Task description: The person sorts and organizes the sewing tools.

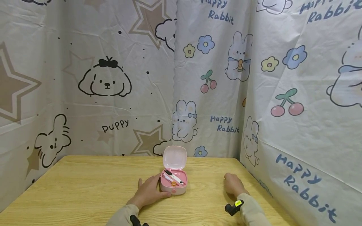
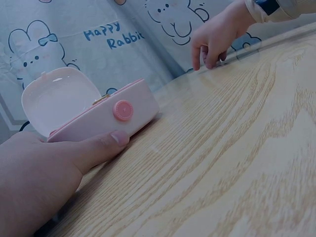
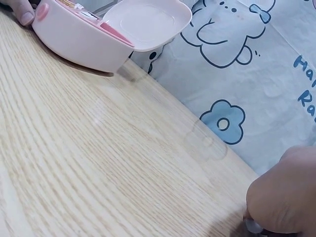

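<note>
A small pink and white box point(image 1: 173, 190) stands on the table with its lid point(image 1: 175, 157) raised. Inside lie a white tool with a black end point(image 1: 176, 178), a pale purple tool point(image 1: 167, 178) and a small orange-gold piece point(image 1: 173, 184). My left hand point(image 1: 150, 191) grips the box at its left side, the thumb along the front beside the round pink button point(image 2: 123, 110); its other fingers are largely hidden in the left wrist view. Well to the right, my right hand point(image 1: 233, 184) is at the tabletop, fingers bent loosely downward. No object shows clearly in it.
The wooden table point(image 1: 93, 182) reaches back to a printed curtain point(image 1: 113, 103), and another curtain side point(image 1: 297, 135) hangs close along the right edge. Dark wrist-worn devices sit on both forearms, one with a yellow label point(image 1: 238, 203).
</note>
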`<state>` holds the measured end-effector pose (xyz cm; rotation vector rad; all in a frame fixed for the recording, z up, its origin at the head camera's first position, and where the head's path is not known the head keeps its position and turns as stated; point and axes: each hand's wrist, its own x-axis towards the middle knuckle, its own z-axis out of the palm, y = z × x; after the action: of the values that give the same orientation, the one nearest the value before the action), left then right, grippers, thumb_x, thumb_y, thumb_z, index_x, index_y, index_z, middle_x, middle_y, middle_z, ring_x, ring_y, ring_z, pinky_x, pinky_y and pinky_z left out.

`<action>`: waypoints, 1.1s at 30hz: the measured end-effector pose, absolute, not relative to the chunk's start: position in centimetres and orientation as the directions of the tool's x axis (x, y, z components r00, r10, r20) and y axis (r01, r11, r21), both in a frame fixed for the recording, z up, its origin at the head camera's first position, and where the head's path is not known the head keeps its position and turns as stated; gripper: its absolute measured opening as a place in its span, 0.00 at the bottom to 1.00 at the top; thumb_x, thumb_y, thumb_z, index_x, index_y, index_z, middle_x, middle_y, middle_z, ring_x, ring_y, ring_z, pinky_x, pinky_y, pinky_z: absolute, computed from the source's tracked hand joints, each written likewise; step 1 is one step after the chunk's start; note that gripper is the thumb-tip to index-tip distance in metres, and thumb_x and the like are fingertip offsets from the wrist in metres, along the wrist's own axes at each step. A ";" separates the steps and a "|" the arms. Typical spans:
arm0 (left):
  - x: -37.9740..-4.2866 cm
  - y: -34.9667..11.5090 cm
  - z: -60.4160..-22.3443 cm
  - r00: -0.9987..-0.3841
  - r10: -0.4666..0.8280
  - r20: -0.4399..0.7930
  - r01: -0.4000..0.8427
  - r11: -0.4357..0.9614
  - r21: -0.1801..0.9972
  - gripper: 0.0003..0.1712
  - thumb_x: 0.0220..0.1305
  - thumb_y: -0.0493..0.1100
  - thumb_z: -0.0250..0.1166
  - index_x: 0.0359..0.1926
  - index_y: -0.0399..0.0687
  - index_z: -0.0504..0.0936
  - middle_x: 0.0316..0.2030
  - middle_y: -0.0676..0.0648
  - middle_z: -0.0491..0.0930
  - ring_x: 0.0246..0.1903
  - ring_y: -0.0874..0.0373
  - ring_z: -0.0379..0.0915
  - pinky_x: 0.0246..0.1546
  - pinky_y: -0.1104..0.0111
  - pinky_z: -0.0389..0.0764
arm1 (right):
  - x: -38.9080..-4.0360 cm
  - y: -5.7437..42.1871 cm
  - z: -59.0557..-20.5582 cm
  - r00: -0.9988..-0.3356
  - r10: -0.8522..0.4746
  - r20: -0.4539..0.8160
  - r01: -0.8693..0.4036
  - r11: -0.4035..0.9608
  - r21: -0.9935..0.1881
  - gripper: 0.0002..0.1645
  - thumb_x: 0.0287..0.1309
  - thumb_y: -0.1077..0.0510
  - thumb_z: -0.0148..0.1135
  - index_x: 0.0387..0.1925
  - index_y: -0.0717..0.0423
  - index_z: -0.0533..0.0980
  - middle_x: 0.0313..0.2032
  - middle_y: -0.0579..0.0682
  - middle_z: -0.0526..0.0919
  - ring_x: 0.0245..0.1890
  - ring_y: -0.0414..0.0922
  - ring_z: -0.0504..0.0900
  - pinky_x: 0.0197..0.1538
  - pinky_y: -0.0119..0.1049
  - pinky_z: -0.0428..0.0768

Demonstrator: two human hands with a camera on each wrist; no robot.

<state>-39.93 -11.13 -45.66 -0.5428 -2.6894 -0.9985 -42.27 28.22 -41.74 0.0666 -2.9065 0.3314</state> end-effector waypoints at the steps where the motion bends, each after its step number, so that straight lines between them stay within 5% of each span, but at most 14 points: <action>1: -40.0 -11.1 -45.7 -0.908 0.261 0.326 0.411 0.700 0.584 0.62 0.47 0.74 0.77 0.76 0.47 0.67 0.68 0.42 0.74 0.68 0.39 0.67 0.63 0.21 0.36 | -42.3 28.2 -41.7 -0.976 -0.025 0.218 -0.073 0.974 -0.214 0.07 0.64 0.72 0.56 0.35 0.66 0.80 0.34 0.61 0.84 0.33 0.55 0.82 0.39 0.52 0.82; 4: -40.1 -11.1 -45.7 -0.910 0.259 0.324 0.408 0.697 0.590 0.62 0.47 0.74 0.77 0.76 0.46 0.68 0.68 0.41 0.74 0.68 0.39 0.67 0.63 0.21 0.36 | -42.2 28.1 -41.4 -0.970 -0.051 0.237 -0.101 0.974 -0.202 0.09 0.61 0.74 0.56 0.33 0.65 0.81 0.33 0.59 0.84 0.33 0.54 0.82 0.39 0.52 0.83; 12: -39.9 -11.2 -45.9 -0.914 0.254 0.315 0.397 0.711 0.580 0.62 0.47 0.73 0.77 0.76 0.45 0.68 0.68 0.40 0.74 0.68 0.39 0.67 0.63 0.21 0.36 | -41.9 28.2 -42.0 -0.964 -0.057 0.261 -0.130 0.953 -0.273 0.14 0.59 0.77 0.59 0.46 0.69 0.82 0.46 0.67 0.85 0.51 0.69 0.81 0.56 0.61 0.79; 33: -40.1 -11.1 -45.8 -0.904 0.264 0.335 0.419 0.702 0.576 0.62 0.47 0.74 0.76 0.76 0.47 0.68 0.68 0.42 0.74 0.68 0.40 0.67 0.62 0.21 0.37 | -42.1 28.6 -41.9 -0.966 -0.026 0.256 -0.099 0.957 -0.274 0.17 0.61 0.74 0.57 0.48 0.63 0.83 0.44 0.62 0.86 0.48 0.63 0.83 0.49 0.59 0.82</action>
<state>-40.05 -11.15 -45.83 -0.5469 -2.6836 -0.9914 -42.07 28.57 -41.85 0.0928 -2.8569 0.4185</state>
